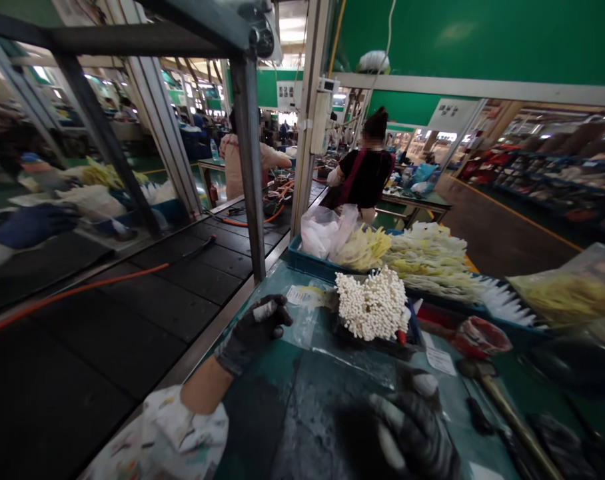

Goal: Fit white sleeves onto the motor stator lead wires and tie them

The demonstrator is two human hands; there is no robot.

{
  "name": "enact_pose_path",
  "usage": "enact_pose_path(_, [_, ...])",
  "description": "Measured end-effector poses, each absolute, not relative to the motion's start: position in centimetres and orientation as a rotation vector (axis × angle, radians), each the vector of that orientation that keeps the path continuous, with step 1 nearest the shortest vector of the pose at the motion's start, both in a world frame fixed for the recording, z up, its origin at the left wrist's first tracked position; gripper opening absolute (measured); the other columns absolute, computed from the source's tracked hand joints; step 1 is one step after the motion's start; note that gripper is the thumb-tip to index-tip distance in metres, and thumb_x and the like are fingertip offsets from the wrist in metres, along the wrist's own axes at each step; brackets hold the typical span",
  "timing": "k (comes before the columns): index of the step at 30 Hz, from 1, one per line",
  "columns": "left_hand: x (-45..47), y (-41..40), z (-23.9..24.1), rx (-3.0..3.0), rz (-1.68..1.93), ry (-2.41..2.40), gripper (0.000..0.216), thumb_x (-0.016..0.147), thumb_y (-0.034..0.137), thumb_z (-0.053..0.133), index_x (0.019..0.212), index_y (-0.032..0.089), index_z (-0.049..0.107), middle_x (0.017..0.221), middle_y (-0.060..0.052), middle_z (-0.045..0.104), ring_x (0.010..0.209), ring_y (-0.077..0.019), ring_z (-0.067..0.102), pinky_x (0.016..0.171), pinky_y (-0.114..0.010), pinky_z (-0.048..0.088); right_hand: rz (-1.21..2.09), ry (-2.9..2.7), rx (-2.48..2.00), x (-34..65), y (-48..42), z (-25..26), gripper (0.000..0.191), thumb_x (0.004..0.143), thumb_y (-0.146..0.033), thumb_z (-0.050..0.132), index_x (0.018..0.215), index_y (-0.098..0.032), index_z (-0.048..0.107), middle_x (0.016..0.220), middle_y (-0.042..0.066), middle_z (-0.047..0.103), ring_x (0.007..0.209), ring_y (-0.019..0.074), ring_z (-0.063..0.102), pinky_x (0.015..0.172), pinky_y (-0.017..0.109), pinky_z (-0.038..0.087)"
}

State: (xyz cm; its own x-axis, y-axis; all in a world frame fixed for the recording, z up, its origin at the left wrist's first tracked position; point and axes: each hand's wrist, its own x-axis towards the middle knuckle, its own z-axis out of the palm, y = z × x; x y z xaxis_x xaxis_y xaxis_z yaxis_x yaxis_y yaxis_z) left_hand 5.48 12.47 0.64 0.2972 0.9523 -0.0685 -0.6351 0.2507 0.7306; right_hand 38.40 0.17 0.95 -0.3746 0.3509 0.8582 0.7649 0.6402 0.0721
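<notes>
My left hand [255, 331] wears a dark glove and is closed around a small white cylindrical piece at the left edge of the green worktable [332, 400]. My right hand [412, 427], also in a dark glove, is low in front, blurred, with fingers curled and white tips showing; what it holds I cannot make out. Between and beyond the hands sits a dense bunch of white round-headed sticks [372, 303] in a dark tray.
A blue tray [307, 263] holds yellow and white bundles [422, 257] and a plastic bag. A black conveyor belt [132, 313] with an orange cable runs on the left. A red tape roll [480, 337] and a hammer [507, 410] lie right. Two people work beyond.
</notes>
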Motion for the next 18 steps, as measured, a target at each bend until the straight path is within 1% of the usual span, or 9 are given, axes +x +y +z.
enact_pose_path(5, [5.37, 12.32, 0.71, 0.661, 1.169, 0.557, 0.041, 0.067, 0.034, 0.105, 0.102, 0.022, 0.088, 0.087, -0.007, 0.080, 0.084, -0.0208, 0.074, 0.060, -0.023, 0.047, -0.610, -1.967, -0.856, 38.48, 0.31, 1.25, 0.020, 0.105, -0.013, 0.061, 0.104, -0.020, 0.079, 0.090, 0.002, 0.078, 0.077, 0.0142, 0.076, 0.065, 0.023, 0.064])
enact_pose_path(9, [5.32, 12.20, 0.76, 0.664, 1.170, 0.540, 0.036, 0.070, 0.027, 0.100, 0.104, 0.021, 0.087, 0.089, -0.008, 0.080, 0.086, -0.0212, 0.074, 0.063, -0.023, 0.047, -0.596, -2.004, -0.854, 38.85, 0.43, 0.97, 0.021, 0.100, -0.008, 0.063, 0.106, -0.019, 0.080, 0.089, 0.002, 0.078, 0.077, 0.0148, 0.077, 0.065, 0.022, 0.064])
enact_pose_path(13, [5.37, 12.19, 0.80, 0.671, 1.181, 0.540, 0.030, 0.073, 0.026, 0.096, 0.101, 0.021, 0.085, 0.087, -0.008, 0.078, 0.085, -0.0214, 0.073, 0.062, -0.024, 0.046, -0.627, -2.028, -0.836, 39.21, 0.60, 1.08, 0.020, 0.099, -0.010, 0.065, 0.105, -0.020, 0.081, 0.089, 0.003, 0.078, 0.078, 0.0157, 0.077, 0.065, 0.021, 0.064])
enact_pose_path(18, [5.45, 12.17, 0.83, 0.671, 1.195, 0.547, 0.029, 0.073, 0.028, 0.098, 0.098, 0.020, 0.083, 0.086, -0.007, 0.077, 0.084, -0.0215, 0.073, 0.061, -0.024, 0.045, -0.594, -2.069, -0.805, 38.95, 0.66, 1.72, 0.017, 0.102, -0.014, 0.065, 0.106, -0.020, 0.080, 0.088, 0.003, 0.079, 0.075, 0.0159, 0.077, 0.062, 0.022, 0.063])
